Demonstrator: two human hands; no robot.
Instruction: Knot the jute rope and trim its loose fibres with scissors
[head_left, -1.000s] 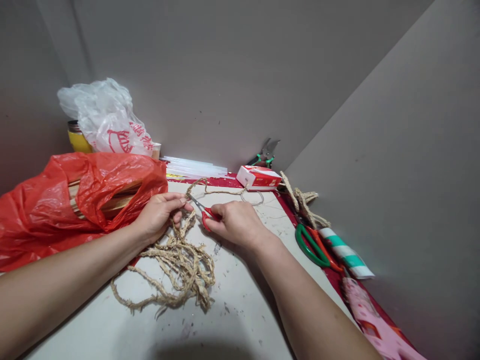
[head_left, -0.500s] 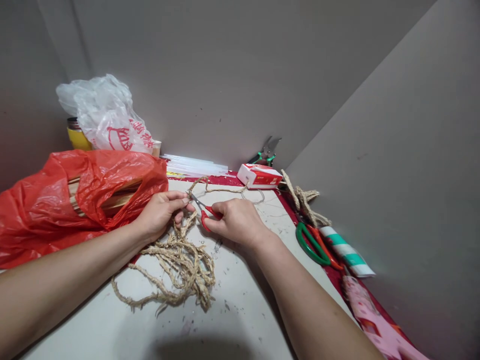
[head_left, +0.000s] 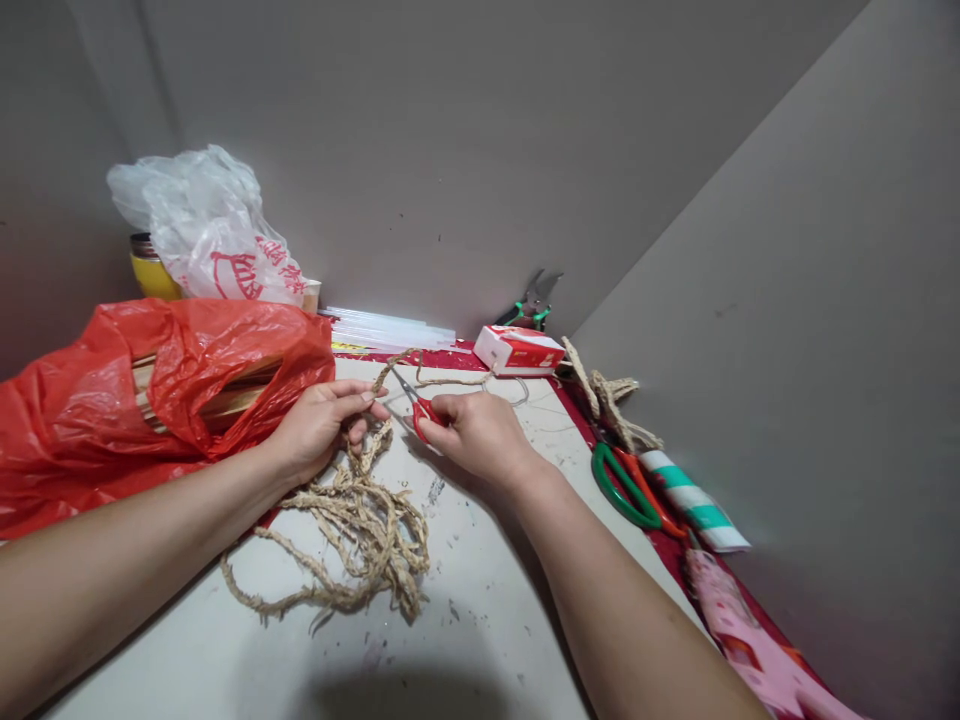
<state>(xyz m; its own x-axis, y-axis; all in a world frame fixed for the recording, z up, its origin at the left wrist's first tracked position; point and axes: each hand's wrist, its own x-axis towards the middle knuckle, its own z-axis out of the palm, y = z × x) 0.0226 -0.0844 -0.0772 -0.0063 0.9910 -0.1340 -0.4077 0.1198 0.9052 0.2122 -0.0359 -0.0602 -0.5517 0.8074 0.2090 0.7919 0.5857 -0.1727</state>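
Between its thumb and fingers, my left hand (head_left: 322, 425) pinches a braided straw rope (head_left: 386, 372). The rope runs up from the fingertips and bends away to the right toward a red and white box. My right hand (head_left: 480, 435) holds small scissors with red handles (head_left: 426, 415). Their metal blades point up and left, close beside the rope; whether they touch it I cannot tell. Below my left hand, a loose heap of the same rope (head_left: 367, 530) lies on the white tabletop (head_left: 480, 620).
A red plastic bag (head_left: 67, 430) with wooden strips lies at left, a white bag (head_left: 210, 220) and yellow jar (head_left: 154, 272) behind it. Clear sticks (head_left: 390, 330), the box (head_left: 519, 350) and pruning shears (head_left: 536, 300) line the back. Green-handled scissors (head_left: 622, 490) lie right.
The red scissors have shifted slightly, with their blades now pointing more upward and their handles closer together. My left hand has stayed nearly in place with the rope.
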